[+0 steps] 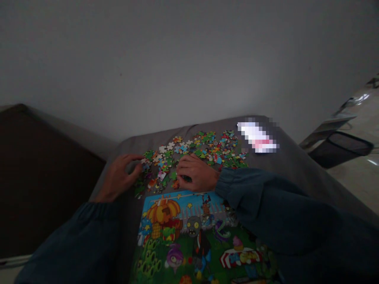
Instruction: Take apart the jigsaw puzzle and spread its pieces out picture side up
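Observation:
Loose jigsaw puzzle pieces [170, 157] lie scattered over the grey-covered surface, some showing pale backs, others coloured prints. At the left end of the pile is my left hand [120, 175], its thumb and fingers apart and curved. Its fingertips reach the pieces there; whether they touch one is unclear. My right hand [197, 173] rests low over the middle of the pile with curled fingers. What it may hold is hidden under the fingers. Directly below the hands lies a colourful cartoon picture board [183, 244] showing a grey zombie and a pumpkin house; my right sleeve covers its upper right corner.
A lit, blurred phone-like screen [257, 136] lies beyond the pieces at the right. The grey cloth-covered surface [284, 161] meets a pale wall [177, 67] behind. A dark brown panel [44, 181] stands at left; a dark-framed object [340, 150] sits at right.

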Tool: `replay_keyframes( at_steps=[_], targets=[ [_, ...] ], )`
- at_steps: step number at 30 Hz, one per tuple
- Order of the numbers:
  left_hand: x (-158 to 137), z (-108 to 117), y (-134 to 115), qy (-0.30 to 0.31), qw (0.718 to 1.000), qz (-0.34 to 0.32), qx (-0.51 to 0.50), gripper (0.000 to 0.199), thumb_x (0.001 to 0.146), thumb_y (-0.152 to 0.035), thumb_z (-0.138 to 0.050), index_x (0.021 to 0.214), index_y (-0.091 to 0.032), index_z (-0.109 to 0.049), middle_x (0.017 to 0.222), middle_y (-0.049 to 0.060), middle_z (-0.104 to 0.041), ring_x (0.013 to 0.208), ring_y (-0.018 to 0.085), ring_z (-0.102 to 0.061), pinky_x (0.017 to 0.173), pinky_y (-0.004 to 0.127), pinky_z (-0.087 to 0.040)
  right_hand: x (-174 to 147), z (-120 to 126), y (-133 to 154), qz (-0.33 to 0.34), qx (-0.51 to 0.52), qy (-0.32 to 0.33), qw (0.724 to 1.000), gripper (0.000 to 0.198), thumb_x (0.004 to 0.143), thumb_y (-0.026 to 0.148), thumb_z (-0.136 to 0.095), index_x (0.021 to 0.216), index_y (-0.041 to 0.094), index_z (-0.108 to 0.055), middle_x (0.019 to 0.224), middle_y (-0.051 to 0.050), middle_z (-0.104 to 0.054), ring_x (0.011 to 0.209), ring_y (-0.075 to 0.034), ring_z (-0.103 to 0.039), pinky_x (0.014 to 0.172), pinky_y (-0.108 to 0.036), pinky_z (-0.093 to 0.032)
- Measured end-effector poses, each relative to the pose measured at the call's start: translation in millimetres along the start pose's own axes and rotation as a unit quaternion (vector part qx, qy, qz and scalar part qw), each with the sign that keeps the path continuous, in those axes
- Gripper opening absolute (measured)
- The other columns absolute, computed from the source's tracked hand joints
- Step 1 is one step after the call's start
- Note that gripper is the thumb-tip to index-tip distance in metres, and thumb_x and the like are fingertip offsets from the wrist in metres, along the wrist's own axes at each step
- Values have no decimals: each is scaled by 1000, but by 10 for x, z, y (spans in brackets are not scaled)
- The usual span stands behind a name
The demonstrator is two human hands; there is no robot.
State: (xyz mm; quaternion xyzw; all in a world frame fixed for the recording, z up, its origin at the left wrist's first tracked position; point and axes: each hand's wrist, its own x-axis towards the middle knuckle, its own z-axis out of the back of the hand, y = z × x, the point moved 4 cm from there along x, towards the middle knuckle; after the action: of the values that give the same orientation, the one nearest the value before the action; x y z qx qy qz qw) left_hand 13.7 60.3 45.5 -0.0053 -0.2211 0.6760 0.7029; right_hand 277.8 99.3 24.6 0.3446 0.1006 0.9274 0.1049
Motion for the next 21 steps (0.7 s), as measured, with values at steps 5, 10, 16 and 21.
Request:
replay_keyframes(
  at_steps=[5, 10, 16, 21],
  targets=[
    [214, -170, 262, 26, 995, 88, -34, 64, 81, -66, -59, 120, -16, -69, 109, 14, -71, 102, 32, -66, 92, 47, -52, -2, -10, -18, 1, 4, -17, 1000, 19, 93, 20, -53, 77, 19, -63, 83, -5, -67, 88, -20, -53, 80, -35, -38],
    [476, -262, 368, 111, 976, 134, -128, 74, 62, -68, -74, 114, -15, -70, 82, 7, -73, 73, 24, -69, 66, 35, -55, -26, -21, -46, -5, 31, -8, 999, 17, 92, 19, -54, 77, 19, -63, 82, -6, -67, 87, -21, -53, 80, -37, -40],
    [537, -275, 395, 153, 954, 155, -207, 60, 66, -56, -81, 110, -17, -71, 83, 6, -77, 77, 23, -71, 68, 32, -55, -37, 31, -34, -18, 79, -8, 997, 18, 94, 18, -53, 79, 19, -63, 83, -5, -67, 87, -20, -56, 84, -38, -45],
    [525, -296, 421, 200, 949, 156, -190, 31, 90, -46, -70, 96, -16, -72, 89, 4, -74, 78, 18, -68, 70, 32, -56, -37, 70, 5, -14, 76, -10, 997, 17, 94, 18, -54, 81, 20, -64, 83, -5, -68, 89, -21, -57, 85, -40, -46]
  ],
)
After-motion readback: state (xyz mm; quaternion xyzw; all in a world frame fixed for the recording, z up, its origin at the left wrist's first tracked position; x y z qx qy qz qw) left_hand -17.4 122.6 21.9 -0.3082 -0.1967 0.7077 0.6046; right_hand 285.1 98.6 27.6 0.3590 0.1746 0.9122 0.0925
